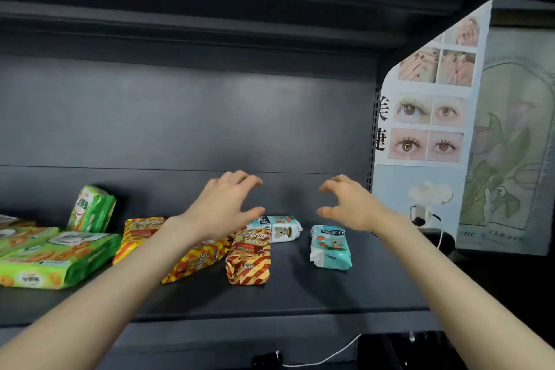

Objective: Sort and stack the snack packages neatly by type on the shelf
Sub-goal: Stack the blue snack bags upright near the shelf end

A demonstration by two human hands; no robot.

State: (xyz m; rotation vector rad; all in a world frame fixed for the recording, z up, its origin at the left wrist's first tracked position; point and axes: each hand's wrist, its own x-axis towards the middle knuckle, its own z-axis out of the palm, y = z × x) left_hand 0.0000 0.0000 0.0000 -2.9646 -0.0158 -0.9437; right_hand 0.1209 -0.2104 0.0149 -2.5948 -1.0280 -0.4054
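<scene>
Dark metal shelf (300,294) fills the view, with a white cable (324,357) trailing below its front lip. Nearest stock: green packs (60,261) lying flat at far left in a loose pile, partly out of frame. Next to them are the striped packs: front one (249,261) lies end-on toward the camera, a second (195,261) lies skewed under the left forearm, and a third (138,234) sits nearer the green. Front teal pack (330,248) lies alone to the right, apart from the rest. Rear teal pack (282,227) lies crosswise, just behind the front striped one, looks to be touching it. Upright green pack (90,209) leans behind the flat greens. Left hand (222,204) and right hand (351,204) both hover above the shelf over the teal area, empty, fingers spread and hooked, nothing touched. Behind them is the plain back panel (180,117), with a poster (429,105) on the right side wall. My read: types are roughly grouped left to right but nothing is squared or stacked, so sorting is about mid-way and the teal pair looks like the step in hand. Next move needs both hands lowered, one teal pack each, gripped across the width since the film looks slippery. Then turn them to the same heading and stack them clear of the striped packs.
</scene>
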